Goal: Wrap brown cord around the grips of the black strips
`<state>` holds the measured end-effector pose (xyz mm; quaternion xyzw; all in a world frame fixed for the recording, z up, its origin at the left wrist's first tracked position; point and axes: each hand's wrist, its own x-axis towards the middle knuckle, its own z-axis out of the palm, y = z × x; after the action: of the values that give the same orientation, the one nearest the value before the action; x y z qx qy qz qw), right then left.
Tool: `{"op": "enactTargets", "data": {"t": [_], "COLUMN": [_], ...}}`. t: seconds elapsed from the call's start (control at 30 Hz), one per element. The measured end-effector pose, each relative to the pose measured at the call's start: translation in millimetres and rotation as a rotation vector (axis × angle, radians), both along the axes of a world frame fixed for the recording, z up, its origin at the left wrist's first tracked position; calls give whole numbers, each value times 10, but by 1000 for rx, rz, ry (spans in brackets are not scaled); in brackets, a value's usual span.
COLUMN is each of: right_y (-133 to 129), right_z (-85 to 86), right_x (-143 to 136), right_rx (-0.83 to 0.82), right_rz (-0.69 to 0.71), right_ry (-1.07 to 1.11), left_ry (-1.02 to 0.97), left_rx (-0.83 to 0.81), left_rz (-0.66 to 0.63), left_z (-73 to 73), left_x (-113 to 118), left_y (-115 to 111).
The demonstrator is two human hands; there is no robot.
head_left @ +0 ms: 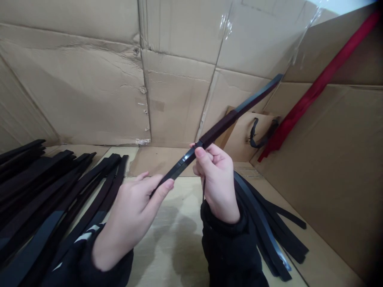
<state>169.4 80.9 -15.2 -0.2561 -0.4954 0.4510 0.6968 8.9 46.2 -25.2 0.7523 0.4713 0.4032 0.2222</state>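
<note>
A long, narrow dark strip (221,126) slants up to the right in front of me, held clear of the table. Part of it is matte maroon-brown; the section between my hands is glossy black, and its far end is bluish grey. My left hand (134,213) grips the lower end between thumb and fingers, hiding that tip. Closer to the middle, my right hand (217,179) pinches the strip with thumb and curled fingers. Similar dark strips (68,191) lie piled to the left of my left hand. Behind my right forearm several black strips (266,215) are fanned out.
Cardboard panels (179,103) wall the pale work surface (161,255) at the back and right. A red strap (323,83) hangs diagonally along the right wall. A brown paper bag (239,127) with a dark ribbon handle (254,135) stands in the back right corner.
</note>
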Motion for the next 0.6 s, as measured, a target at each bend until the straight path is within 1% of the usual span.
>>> {"op": "enactTargets", "data": {"t": [0.13,0.2,0.27,0.37,0.43,0.53,0.6], "right_y": [12,16,16,7,-3,-16,-18], "right_z": [-9,-11,-11,-6,-3,-2,-4], "right_x": [-5,-11,-18,-29,-35,-40,-38], "right_rx": [18,13,0,-24,-27,-11,-19], "right_rz": [-72,-88,-60,33,97,181,210], "right_ry": [-54,-70,-66,-21,19,38,29], "left_ry": [-402,-554,-681,-880,-989,-1094,-1123], "left_rx": [-588,-792,-896,-973,-1056,-1206,-1257], "left_rz": [-269,-358,-412,-540,-679,-931,-1038], "left_z": [50,45,19,-51,-116,-219,-262], "left_x": [-9,-12,-16,-19,-17,-11,-5], "left_y": [12,34,62,100,113,111,110]}}
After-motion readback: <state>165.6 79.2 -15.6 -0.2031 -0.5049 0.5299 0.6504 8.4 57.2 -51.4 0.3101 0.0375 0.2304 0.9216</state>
